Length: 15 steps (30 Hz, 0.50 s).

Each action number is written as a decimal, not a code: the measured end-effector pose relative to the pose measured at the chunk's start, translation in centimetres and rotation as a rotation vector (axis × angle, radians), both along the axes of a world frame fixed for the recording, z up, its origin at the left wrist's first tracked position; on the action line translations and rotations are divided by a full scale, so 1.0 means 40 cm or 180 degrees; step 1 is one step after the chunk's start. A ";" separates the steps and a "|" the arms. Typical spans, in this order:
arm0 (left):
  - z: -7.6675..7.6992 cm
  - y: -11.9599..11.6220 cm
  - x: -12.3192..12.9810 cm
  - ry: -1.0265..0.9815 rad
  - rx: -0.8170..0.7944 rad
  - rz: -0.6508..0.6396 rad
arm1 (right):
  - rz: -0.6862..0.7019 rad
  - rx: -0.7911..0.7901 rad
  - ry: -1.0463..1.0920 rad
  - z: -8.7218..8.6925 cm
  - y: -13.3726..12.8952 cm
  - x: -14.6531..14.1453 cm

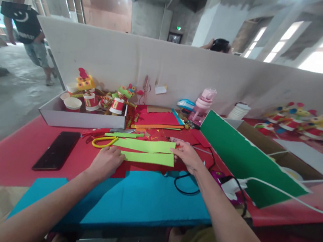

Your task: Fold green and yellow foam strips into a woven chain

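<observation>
Two lime green paper strips, an upper one [148, 145] and a lower one [149, 158], lie side by side with a narrow gap between them. My left hand [107, 162] is closed, its curled fingers on the left end of the lower strip. Thumb and fingers of my right hand [187, 156] pinch the right end of the upper strip. Just above my left hand are the yellow handles of scissors [104, 141]. A thin green strip [124, 135] lies behind the paper. Blue sheeting [144, 195] covers the table's front edge.
A black phone [57, 150] lies left. Behind it, a white box [85, 121] holds paper cups and cup figures. Coloured sheets [158, 118] and a pink bottle [205, 103] stand behind. A green-sided box [243, 161] and white cable [284, 192] are right. A person [26, 28] is at far left.
</observation>
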<state>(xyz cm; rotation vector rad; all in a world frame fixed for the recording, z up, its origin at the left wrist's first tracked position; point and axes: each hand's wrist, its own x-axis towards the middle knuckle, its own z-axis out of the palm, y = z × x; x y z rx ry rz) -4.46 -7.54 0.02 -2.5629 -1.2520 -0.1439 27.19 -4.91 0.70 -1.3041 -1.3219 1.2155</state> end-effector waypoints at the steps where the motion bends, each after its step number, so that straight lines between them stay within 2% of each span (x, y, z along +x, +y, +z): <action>1: 0.007 0.006 -0.009 -0.0133 -0.0081 0.0068 | -0.0046 -0.0060 0.0211 0.004 -0.004 -0.010; 5: 0.046 0.008 -0.008 -0.0808 -0.0314 0.0048 | -0.0284 -0.0307 0.0996 0.027 -0.021 -0.083; 10: 0.074 -0.052 0.081 -0.1203 -0.0587 -0.0638 | -0.0290 -0.0485 0.1416 0.025 -0.053 -0.192; 15: 0.064 -0.075 0.123 -0.1618 -0.0379 -0.0460 | -0.0029 -0.0542 0.1421 0.014 -0.090 -0.243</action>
